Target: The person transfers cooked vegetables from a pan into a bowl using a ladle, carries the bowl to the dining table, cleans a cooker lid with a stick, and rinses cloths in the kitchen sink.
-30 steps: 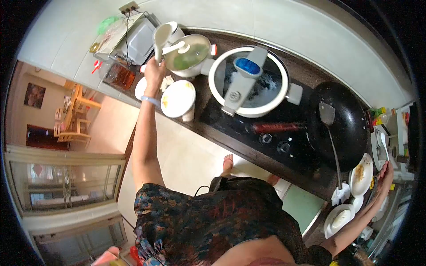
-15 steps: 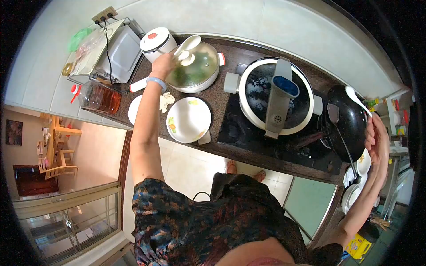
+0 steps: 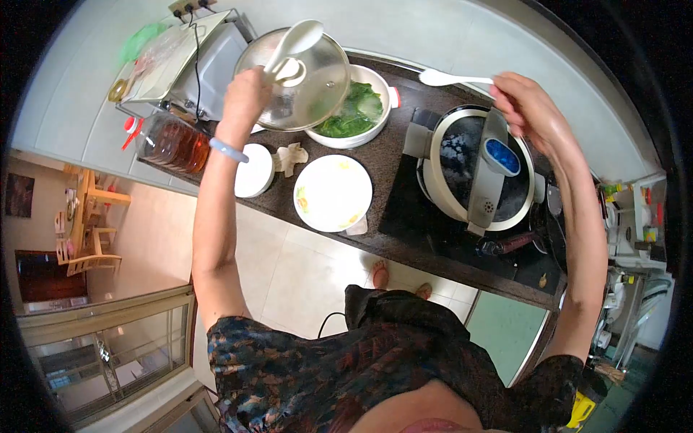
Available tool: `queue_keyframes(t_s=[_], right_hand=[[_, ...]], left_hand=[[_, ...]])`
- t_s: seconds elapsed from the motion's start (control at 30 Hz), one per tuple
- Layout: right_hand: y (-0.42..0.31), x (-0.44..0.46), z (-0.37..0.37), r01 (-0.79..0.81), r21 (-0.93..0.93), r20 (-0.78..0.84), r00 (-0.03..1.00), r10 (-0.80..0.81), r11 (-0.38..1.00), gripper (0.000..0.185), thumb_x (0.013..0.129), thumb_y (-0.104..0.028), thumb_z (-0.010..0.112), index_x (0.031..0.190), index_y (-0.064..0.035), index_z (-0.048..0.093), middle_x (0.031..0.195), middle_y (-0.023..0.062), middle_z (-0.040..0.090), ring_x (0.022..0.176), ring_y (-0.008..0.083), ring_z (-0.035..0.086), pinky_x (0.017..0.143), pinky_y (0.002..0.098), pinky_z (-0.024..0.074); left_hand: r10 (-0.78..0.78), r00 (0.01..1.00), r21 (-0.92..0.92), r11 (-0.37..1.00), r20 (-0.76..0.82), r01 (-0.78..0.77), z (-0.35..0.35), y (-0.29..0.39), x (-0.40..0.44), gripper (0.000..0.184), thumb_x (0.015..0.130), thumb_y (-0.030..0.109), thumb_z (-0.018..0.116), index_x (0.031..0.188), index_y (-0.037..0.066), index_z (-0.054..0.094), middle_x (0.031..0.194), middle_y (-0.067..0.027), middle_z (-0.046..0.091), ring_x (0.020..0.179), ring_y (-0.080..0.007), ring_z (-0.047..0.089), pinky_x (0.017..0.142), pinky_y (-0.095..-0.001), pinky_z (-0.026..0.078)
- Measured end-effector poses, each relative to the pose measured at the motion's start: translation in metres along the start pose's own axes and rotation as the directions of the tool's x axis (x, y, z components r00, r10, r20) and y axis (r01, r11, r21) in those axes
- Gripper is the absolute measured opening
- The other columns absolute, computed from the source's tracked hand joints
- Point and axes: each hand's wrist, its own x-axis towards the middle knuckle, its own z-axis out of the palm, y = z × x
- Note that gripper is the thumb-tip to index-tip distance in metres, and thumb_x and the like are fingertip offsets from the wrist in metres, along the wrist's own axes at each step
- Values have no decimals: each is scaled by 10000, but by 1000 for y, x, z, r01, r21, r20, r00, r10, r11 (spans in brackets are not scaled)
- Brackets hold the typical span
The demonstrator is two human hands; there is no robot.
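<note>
My left hand [image 3: 247, 97] is closed at the knob of a glass lid [image 3: 317, 101], which is raised and tilted over the left side of a white pot [image 3: 351, 140]. A white soup spoon [image 3: 299, 37] sticks out from the same hand, above the lid. Cooked leafy greens [image 3: 357, 114] in liquid show in the uncovered part of the pot. Over the stove side, my right hand [image 3: 525, 107] grips the handle end of a long white spoon [image 3: 451, 78], its bowl pointing left toward the pot.
A steamer-like pot with a glass lid [image 3: 455, 162] stands on the black cooktop [image 3: 411, 209]. In front of the greens lie a floral plate [image 3: 333, 193], a white round dish [image 3: 254, 172] and a crumpled cloth [image 3: 290, 157]. An oil jug [image 3: 170, 142] stands left.
The glass lid has been lifted off the pot and shifted left, uncovering the greens. My right hand, with its white spoon, has moved left from the wok to above the steamer-like pot.
</note>
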Motion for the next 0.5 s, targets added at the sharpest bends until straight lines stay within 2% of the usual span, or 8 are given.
queue_keyframes(t_s=[0.03,0.1,0.13,0.2,0.27,0.33,0.43,0.5], right_hand=[[-2,16,14,-16,-44,8,1000,17,999,244,957,-245,460,793,-74,518,607,-67,403,451,25,338,366,198,289],[-2,46,45,29,-209,13,1000,-26,978,228,930,-243,454,793,-75,525,626,-44,451,480,59,384,393,242,347],[8,69,58,110,-333,41,994,-102,937,235,924,-240,455,823,-57,563,658,13,542,515,130,490,448,307,425],[35,117,92,385,-687,75,882,-466,617,228,931,-207,453,888,-32,594,742,98,630,607,222,604,528,366,491],[27,115,136,340,-813,155,908,-388,472,193,917,-158,471,956,-27,608,855,157,670,734,287,669,609,421,526],[59,140,165,440,-881,294,797,-528,173,209,944,-169,416,918,-20,559,788,167,654,740,335,643,662,444,501],[52,158,170,485,-860,300,732,-612,159,210,935,-184,434,900,-14,552,823,211,645,764,369,640,678,463,505],[24,145,153,400,-856,136,784,-606,326,192,911,-171,460,867,-11,556,858,226,627,773,386,635,672,464,510]], left_hand=[[79,996,-30,996,-36,-80,-14,-13,-10,215,781,138,669,943,6,623,897,-232,644,883,-408,624,755,-492,498],[0,993,-52,999,-116,-6,-33,-29,-34,205,794,155,670,911,-6,620,887,-247,637,864,-430,614,723,-492,484],[-12,988,-46,999,-152,5,-42,-38,-49,212,815,177,664,910,-9,628,873,-253,636,847,-436,615,699,-488,478],[-73,990,-45,997,-124,68,-55,-57,-78,199,803,160,662,902,-6,614,871,-252,635,845,-435,613,707,-493,479],[-161,981,-6,987,-105,161,-54,-72,-99,195,798,152,656,907,-1,602,860,-256,632,838,-435,614,701,-494,481],[-135,984,-54,990,-120,129,-59,-77,-122,223,797,149,664,959,4,614,869,-244,636,829,-428,617,691,-488,483],[-219,972,-106,972,-83,210,-58,-85,-151,205,791,94,642,967,-8,628,865,-245,631,799,-410,626,667,-448,483],[-220,966,-86,974,-137,209,-50,-96,-170,228,805,96,638,1006,-11,626,895,-253,636,817,-417,627,673,-439,486]])
